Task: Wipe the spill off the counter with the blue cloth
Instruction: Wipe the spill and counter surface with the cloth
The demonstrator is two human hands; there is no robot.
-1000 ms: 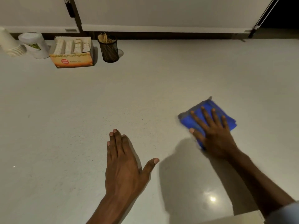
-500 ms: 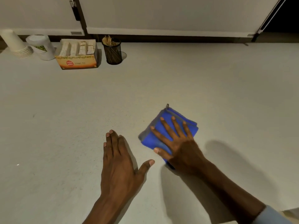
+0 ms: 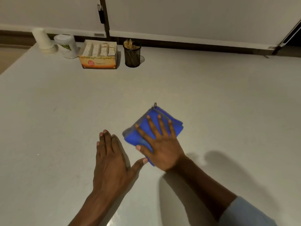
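While your gaze drops onto the pale counter (image 3: 211, 95), its far left corner carries a stack of paper cups (image 3: 43, 42), a white lidded container (image 3: 66, 46), an open orange box (image 3: 99, 55) and a black mesh holder (image 3: 132, 54) of sticks, all lined up along the far edge. Between that row and your hands the surface lies bare, and the whole right half of the counter is open too. Your left hand (image 3: 110, 162) rests flat, palm down, fingers together and thumb spread to the right, gripping nothing; the thumb tip sits just beside the cloth's near corner. Your right hand (image 3: 160, 142) lies splayed and flat on the folded blue cloth (image 3: 138, 134), pressing it rather than clutching it, near the middle of the counter. No spill can be made out on the surface. White cabinet doors (image 3: 195, 17) run behind the far edge. A pale sleeve (image 3: 247, 214) shows at your right forearm.
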